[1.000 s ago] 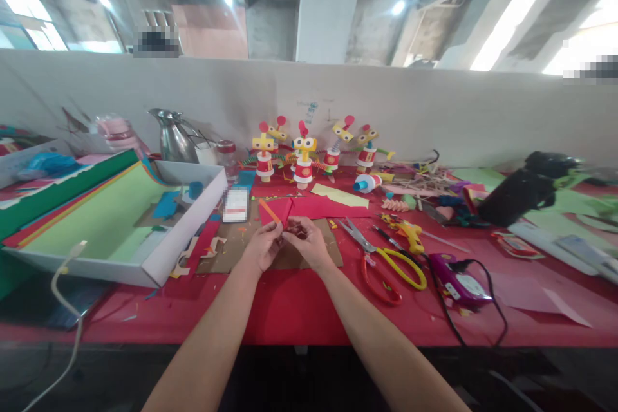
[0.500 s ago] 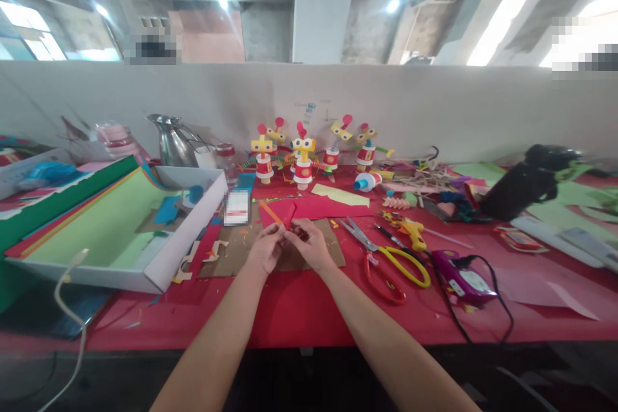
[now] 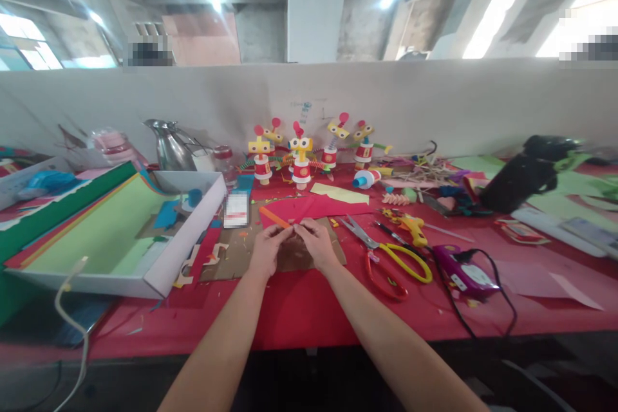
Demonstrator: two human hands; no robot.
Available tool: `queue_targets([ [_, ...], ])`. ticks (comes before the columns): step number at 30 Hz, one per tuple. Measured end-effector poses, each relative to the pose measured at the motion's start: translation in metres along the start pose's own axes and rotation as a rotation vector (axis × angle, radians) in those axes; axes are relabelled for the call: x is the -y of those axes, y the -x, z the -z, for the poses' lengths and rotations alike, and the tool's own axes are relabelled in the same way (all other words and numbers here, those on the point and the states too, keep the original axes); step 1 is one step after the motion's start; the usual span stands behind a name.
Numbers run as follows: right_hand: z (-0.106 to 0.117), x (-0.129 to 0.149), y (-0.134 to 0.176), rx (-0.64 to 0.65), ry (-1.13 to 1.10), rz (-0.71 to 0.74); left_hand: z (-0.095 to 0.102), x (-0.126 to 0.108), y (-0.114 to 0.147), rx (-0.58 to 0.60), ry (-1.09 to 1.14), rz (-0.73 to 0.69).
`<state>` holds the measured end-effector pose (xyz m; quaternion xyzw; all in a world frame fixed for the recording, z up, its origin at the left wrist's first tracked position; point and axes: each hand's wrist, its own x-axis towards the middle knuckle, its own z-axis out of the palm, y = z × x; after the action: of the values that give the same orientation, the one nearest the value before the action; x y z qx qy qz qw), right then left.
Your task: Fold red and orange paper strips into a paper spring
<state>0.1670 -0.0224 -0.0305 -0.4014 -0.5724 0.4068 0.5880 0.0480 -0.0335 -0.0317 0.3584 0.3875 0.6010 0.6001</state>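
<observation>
Both hands meet over a brown cardboard sheet (image 3: 226,257). My left hand (image 3: 268,246) is closed in a pinch on an orange paper strip (image 3: 273,216), which sticks out to the upper left. My right hand (image 3: 316,244) is pinched at the same joint, fingertips touching those of the left. A red paper strip (image 3: 304,207) seems to rise from between the fingers, hard to tell from the red paper (image 3: 338,207) behind. The fingers hide where the strips meet. Just right of the hands lie scissors (image 3: 374,241) with one red and one yellow handle loop.
Several paper-cup figures (image 3: 301,170) stand at the back by the wall. A white box (image 3: 186,238) with coloured paper is on the left. On the right are a yellow glue gun (image 3: 412,230), a purple corded device (image 3: 466,273) and a black bottle (image 3: 512,183).
The hands have drawn closer and turned more palm-down over the joint. The red strip, upright before, now lies lower and shows less. The view has shifted slightly.
</observation>
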Motion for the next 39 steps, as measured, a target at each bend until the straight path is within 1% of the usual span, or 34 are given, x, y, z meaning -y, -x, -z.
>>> queue_targets([
  [4,0.000,0.002,0.000,-0.012,-0.163,-0.121,-0.004,-0.005,0.002,-0.003,0.043,0.060],
  [8,0.004,0.005,-0.002,-0.075,-0.216,-0.155,-0.004,-0.005,0.002,-0.020,-0.004,0.091],
  [11,0.011,0.003,-0.008,-0.192,-0.264,-0.166,-0.003,-0.003,0.001,-0.028,-0.065,0.096],
  [14,0.019,0.000,-0.015,-0.350,-0.338,-0.199,-0.003,-0.002,0.001,-0.020,-0.132,0.091],
  [16,0.022,-0.001,-0.018,-0.438,-0.375,-0.198,-0.003,-0.001,0.001,-0.015,-0.143,0.083],
  [17,0.023,-0.001,-0.018,-0.457,-0.389,-0.192,-0.003,-0.001,0.001,-0.017,-0.123,0.082],
  [18,0.022,-0.001,-0.017,-0.450,-0.397,-0.189,-0.003,-0.002,0.000,-0.022,-0.084,0.083],
  [19,0.021,0.000,-0.016,-0.411,-0.394,-0.189,-0.003,-0.002,-0.001,-0.027,-0.027,0.085],
  [20,0.019,0.001,-0.014,-0.343,-0.373,-0.182,-0.002,-0.003,-0.002,-0.036,0.038,0.089],
  [21,0.016,0.002,-0.012,-0.250,-0.333,-0.165,-0.002,-0.004,-0.003,-0.045,0.101,0.095],
  [23,0.010,0.003,-0.006,-0.054,-0.199,-0.081,-0.001,-0.007,-0.005,-0.057,0.190,0.107],
  [24,0.007,0.004,-0.003,0.015,-0.116,-0.017,-0.001,-0.007,-0.006,-0.058,0.214,0.115],
  [25,0.005,0.004,-0.001,0.055,-0.033,0.051,0.000,-0.008,-0.006,-0.056,0.226,0.121],
  [27,0.002,0.003,0.001,0.060,0.101,0.157,0.000,-0.008,-0.007,-0.041,0.232,0.127],
  [29,0.001,0.001,0.002,0.036,0.175,0.212,0.000,-0.008,-0.006,-0.028,0.232,0.129],
  [33,0.003,-0.002,0.001,0.034,0.202,0.243,-0.002,-0.008,-0.003,-0.037,0.253,0.142],
  [36,0.004,-0.001,0.000,0.055,0.186,0.241,-0.002,-0.009,-0.003,-0.049,0.260,0.136],
  [39,0.003,0.000,0.000,0.073,0.171,0.247,0.000,-0.011,-0.002,-0.018,0.250,0.147],
])
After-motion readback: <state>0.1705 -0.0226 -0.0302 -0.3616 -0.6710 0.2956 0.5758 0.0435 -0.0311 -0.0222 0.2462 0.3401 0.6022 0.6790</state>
